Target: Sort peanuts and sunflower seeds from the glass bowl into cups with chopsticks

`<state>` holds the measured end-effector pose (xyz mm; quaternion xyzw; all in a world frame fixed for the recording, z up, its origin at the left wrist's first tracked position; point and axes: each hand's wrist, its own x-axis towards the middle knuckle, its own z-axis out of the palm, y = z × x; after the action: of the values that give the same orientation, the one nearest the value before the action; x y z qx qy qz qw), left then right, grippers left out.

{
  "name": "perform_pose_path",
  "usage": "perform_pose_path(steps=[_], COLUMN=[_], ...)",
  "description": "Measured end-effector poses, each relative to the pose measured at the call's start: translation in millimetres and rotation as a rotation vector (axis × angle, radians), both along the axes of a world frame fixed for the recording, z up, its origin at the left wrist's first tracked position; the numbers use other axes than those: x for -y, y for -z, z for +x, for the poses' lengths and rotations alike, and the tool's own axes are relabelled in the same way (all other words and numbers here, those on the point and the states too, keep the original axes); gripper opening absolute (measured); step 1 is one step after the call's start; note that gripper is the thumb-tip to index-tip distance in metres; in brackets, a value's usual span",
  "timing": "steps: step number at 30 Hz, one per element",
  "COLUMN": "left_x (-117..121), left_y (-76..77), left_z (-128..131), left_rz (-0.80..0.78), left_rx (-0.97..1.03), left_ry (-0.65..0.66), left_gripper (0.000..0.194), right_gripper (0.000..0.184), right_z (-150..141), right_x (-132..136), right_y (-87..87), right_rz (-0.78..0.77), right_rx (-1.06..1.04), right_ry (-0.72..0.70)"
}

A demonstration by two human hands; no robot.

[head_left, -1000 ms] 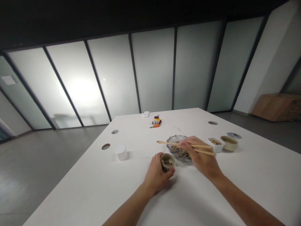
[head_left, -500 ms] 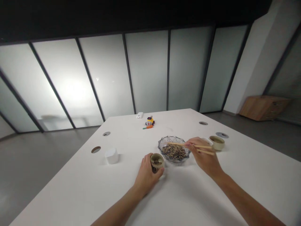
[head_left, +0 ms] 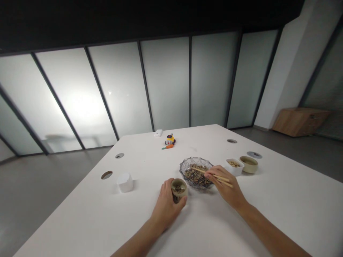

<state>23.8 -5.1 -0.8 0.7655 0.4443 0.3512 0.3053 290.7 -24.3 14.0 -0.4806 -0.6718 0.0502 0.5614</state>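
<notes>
My left hand (head_left: 168,204) is wrapped around a small beige cup (head_left: 183,191) with some seeds at its bottom. In my right hand (head_left: 226,186) is a pair of wooden chopsticks (head_left: 199,170), their tips at the seeds in a clear glass bowl (head_left: 184,165). That bowl holds many striped sunflower seeds (head_left: 199,176) and stands just to the right of the cup. Whether the chopsticks pinch a seed is too small to tell. Part of the bowl's right side is hidden behind my right fingers.
Right of the bowl stand a white dish (head_left: 237,171) of pale nuts and another beige cup (head_left: 249,165). A white container (head_left: 125,182) is at the left. Farther back lie a toy carrot (head_left: 168,146), a yellow toy vehicle (head_left: 170,139) and a white device (head_left: 158,133). Holes pierce the white table (head_left: 150,160).
My right hand has moved left and lower, bringing the chopsticks down to the seeds and uncovering the white dish. My left hand stays on the cup. The view has shifted slightly.
</notes>
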Motion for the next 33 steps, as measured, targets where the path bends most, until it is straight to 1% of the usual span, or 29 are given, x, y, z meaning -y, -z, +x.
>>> perform_pose_path(steps=[5, 11, 14, 17, 21, 23, 26, 28, 30, 33], left_x=[-0.5, -0.3, 0.8, 1.7, 0.9, 0.2, 0.2, 1.3, 2.8, 4.6], left_y=[-0.8, -0.4, -0.5, -0.8, 0.5, 1.4, 0.8, -1.2, -4.2, -8.5], left_z=[0.1, 0.7, 0.8, 0.4, -0.5, -0.5, 0.1, 0.5, 0.7, 0.8], left_rz=[-0.006, -0.007, 0.0, 0.002, 0.006, 0.008, 0.008, 0.005, -0.003, -0.004], left_rx=[-0.01, -0.013, 0.005, 0.013, 0.009, 0.007, 0.001, 0.003, 0.009, 0.023], left_ry=[0.013, 0.004, 0.009, 0.01, 0.012, 0.011, 0.007, 0.007, 0.006, 0.008], left_gripper=[0.055, 0.056, 0.055, 0.055, 0.055, 0.057, 0.057, 0.056, 0.054, 0.049], right_gripper=[0.024, 0.029, 0.037, 0.042, 0.044, 0.044, 0.044, 0.042, 0.04, 0.041], right_z=[-2.1, -0.4, 4.7, 10.6, 12.9, 11.4, 9.3, 9.3, 9.9, 9.6], right_x=[0.8, 6.8, 9.3, 9.2, 6.7, 6.0, 7.5, 10.4, 14.2, 19.5], right_y=[2.5, -5.1, -5.8, -2.6, 1.9, 1.1, -5.5, -11.8, -17.3, -21.9], right_rz=[0.005, 0.064, 0.019, -0.053, -0.132, -0.155, -0.158, -0.139, -0.142, -0.225], right_rx=[-0.009, -0.034, -0.098, -0.193, -0.309, -0.41, -0.64, -0.758, -0.791, -0.666], right_ry=[-0.006, 0.111, 0.195, 0.215, 0.176, 0.135, 0.065, 0.012, -0.069, -0.193])
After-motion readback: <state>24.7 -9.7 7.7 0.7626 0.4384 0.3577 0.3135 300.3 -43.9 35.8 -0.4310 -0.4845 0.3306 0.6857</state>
